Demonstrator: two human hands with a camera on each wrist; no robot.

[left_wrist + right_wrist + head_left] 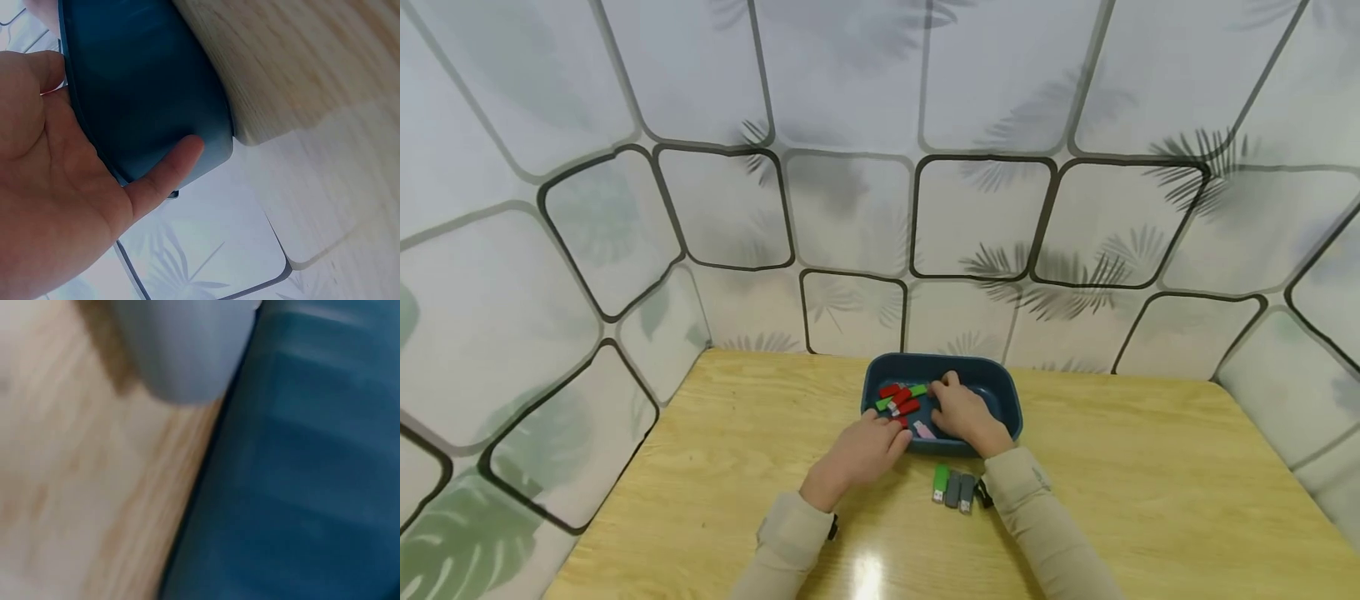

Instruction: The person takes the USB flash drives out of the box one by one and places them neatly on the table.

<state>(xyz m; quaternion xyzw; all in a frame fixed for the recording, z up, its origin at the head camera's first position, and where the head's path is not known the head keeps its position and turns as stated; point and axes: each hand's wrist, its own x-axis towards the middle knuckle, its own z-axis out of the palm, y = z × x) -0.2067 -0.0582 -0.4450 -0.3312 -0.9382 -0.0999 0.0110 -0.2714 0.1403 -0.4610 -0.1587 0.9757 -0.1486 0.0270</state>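
My left hand (863,448) lies over the front left corner of a navy plastic bin (880,360). In the left wrist view one finger (167,175) extends along the bin's outer wall, while other fingertips are hidden behind the rim; I cannot tell whether they hold anything. Red USB drives (907,407) and green ones (918,390) lie jumbled inside, with a pink USB drive (924,430) nearer the front. My right hand (962,412) reaches into the bin, index finger and thumb apart beside the green drive, no object visible between them.
In front of the bin, a green USB drive (940,483) and two grey ones (966,493) stand in a row on the wooden table (730,467). A patterned wall (857,317) rises right behind the bin. A blurred, round-ended grey thing (187,356) fills part of the right wrist view.
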